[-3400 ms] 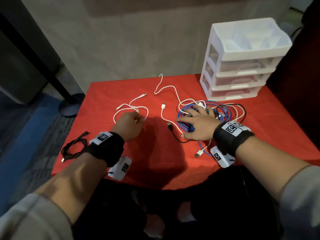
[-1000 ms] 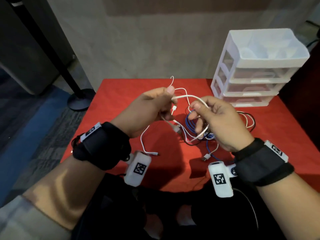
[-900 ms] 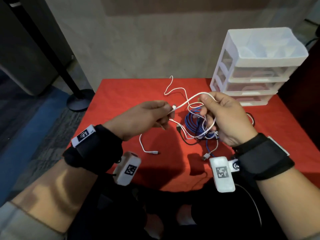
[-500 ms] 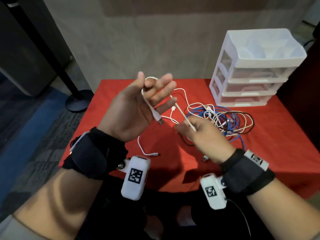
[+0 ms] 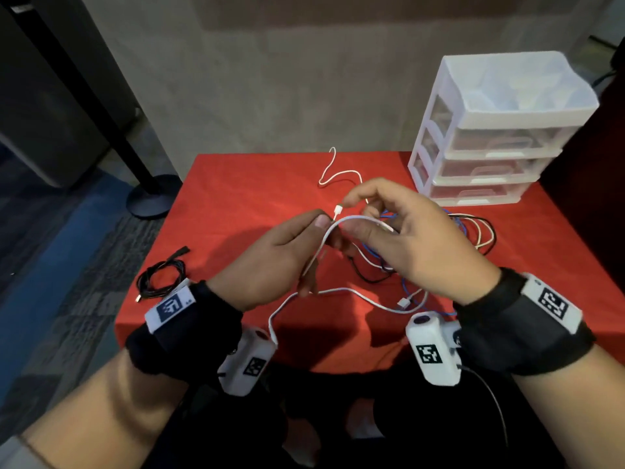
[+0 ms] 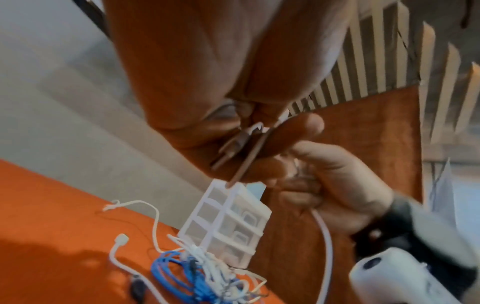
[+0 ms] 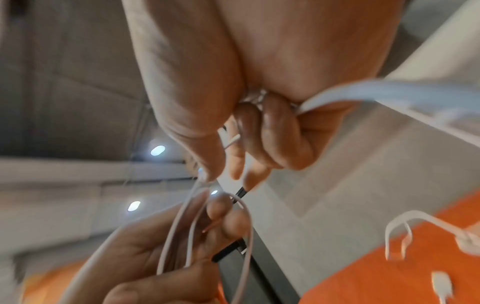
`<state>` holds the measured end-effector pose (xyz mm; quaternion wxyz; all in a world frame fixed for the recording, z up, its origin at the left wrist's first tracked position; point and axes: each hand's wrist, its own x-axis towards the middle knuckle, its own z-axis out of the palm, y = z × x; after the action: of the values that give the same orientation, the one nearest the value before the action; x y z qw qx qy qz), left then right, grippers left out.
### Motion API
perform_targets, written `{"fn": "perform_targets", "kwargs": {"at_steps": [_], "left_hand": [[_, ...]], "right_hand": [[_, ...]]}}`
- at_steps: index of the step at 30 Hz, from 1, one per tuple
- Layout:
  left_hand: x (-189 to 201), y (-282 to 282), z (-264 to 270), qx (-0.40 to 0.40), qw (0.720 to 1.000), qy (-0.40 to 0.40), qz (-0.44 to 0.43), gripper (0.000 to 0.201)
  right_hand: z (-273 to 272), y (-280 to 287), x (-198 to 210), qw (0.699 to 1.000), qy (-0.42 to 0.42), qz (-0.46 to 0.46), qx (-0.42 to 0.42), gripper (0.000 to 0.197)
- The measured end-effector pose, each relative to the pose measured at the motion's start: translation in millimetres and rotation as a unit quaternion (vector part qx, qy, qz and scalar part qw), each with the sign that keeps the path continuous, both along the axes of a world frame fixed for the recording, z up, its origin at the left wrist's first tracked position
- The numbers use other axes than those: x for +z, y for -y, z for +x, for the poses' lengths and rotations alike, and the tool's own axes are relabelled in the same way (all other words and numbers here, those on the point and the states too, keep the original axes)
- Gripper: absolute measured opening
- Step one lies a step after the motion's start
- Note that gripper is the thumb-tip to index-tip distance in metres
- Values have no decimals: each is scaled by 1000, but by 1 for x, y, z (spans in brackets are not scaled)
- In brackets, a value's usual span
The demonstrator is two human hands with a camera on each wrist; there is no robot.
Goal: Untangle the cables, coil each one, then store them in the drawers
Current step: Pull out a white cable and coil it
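Note:
Both hands hold one white cable above the middle of the red table. My left hand grips its loops between thumb and curled fingers. My right hand pinches the same cable just to the right, next to a white connector. The cable's slack droops toward the table's front edge. In the right wrist view several white strands run from my right fingers down into the left hand. A tangle of blue, white and black cables lies behind my right hand.
A white three-drawer unit stands at the back right, drawers closed; it shows in the left wrist view behind the tangle. A coiled black cable lies at the table's left edge. A dark stand base sits on the floor.
Half a second ago my left hand was open, palm up, with the cable draped over its fingers. Now it has closed on the loops, and my right hand has risen beside it.

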<state>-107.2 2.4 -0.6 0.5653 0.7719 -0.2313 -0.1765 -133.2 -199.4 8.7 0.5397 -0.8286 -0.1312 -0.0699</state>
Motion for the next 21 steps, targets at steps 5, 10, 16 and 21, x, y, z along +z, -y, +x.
{"fn": "perform_targets", "kwargs": {"at_steps": [5,10,16,21], "left_hand": [[9,3,-8,-20,994,-67,-89,35],[1,-2,-2,10,1000,6,-10,25],[-1,-6,-2,22,991,-120,-47,24],[-2,-8,-3,-13,940,-282,-193,34]], "right_hand": [[-5,-2,4,989,-54,105,93,22],[-1,-3,-5,998,-34,51,-8,19],[1,-7,-15,997,38,-16,-63,15],[1,-12,-22,995,48,9,-91,20]]}}
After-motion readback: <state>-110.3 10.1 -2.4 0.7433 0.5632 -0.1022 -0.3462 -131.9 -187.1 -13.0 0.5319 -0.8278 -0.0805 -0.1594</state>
